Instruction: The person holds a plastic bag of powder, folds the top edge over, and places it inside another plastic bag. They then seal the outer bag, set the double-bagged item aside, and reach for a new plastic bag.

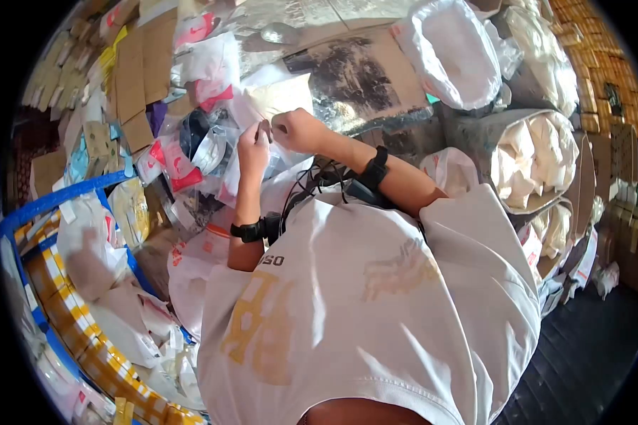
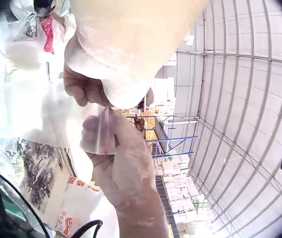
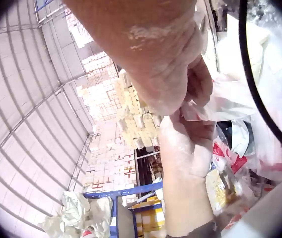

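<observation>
In the head view my left hand [image 1: 254, 150] and right hand [image 1: 298, 131] are close together, with fingers curled. Between them both pinch the edge of a clear plastic bag [image 2: 101, 131], whose film overlaps the right hand [image 2: 126, 168] in the left wrist view. The right wrist view shows the same thin film [image 3: 196, 112] running out from the fingers of both hands; the left hand [image 3: 193, 144] is the lower one there. A pale, plump packet [image 1: 280, 95] lies just beyond the hands. The bag's lower part is mostly hidden.
A white-lined bin [image 1: 452, 53] stands at the back right, with a large sack of pale packets [image 1: 532, 163] nearer. Left are flattened cardboard [image 1: 143, 64], loose plastic bags [image 1: 181, 166] and a blue-framed rack [image 1: 71, 191]. A dark-smeared board [image 1: 354, 78] covers the worktop ahead. Black cables [image 1: 308, 180] hang by the waist.
</observation>
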